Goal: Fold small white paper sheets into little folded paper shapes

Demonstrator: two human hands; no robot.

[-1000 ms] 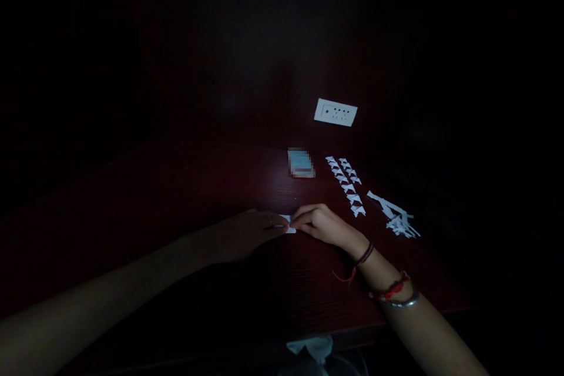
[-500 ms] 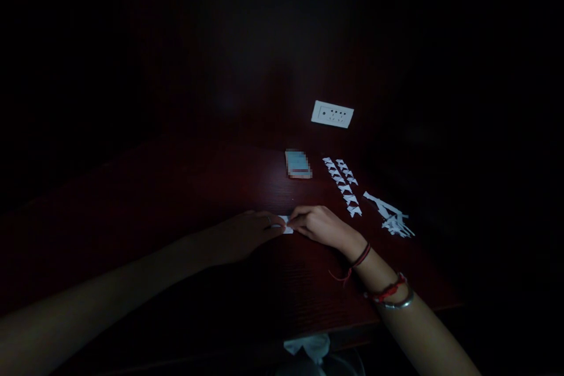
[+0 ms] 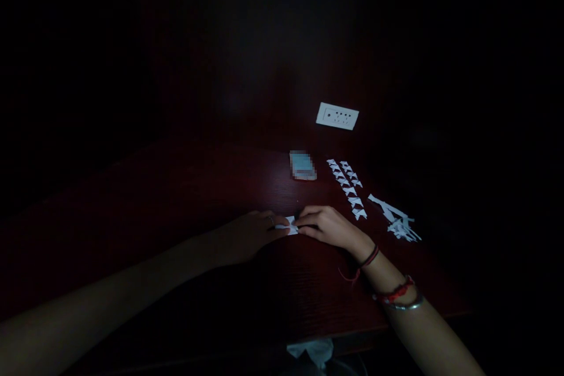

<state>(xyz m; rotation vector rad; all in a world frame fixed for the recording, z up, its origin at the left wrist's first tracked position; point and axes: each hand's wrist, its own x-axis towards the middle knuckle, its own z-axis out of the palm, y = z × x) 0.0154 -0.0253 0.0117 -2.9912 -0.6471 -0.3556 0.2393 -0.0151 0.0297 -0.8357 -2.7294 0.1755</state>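
The scene is very dark. A small white piece of paper [image 3: 289, 225] lies on a dark red wooden table [image 3: 185, 200], between my two hands. My left hand [image 3: 251, 234] presses its fingertips onto the paper's left end, a ring on one finger. My right hand [image 3: 325, 225] pinches the paper's right end with curled fingers; red threads and a metal bangle circle that wrist. Both hands rest on the tabletop.
Two rows of small folded white paper pieces [image 3: 346, 187] lie right of my hands. Further right sits a pile of white paper strips [image 3: 398, 222]. A small blurred card [image 3: 302, 165] lies behind. A white wall socket [image 3: 337, 116] is beyond. White crumpled material [image 3: 312, 350] shows below the table's front edge.
The paper between my fingers looks slightly more folded and lifted than before. Both hands stay in nearly the same spot; the view shifted a little.
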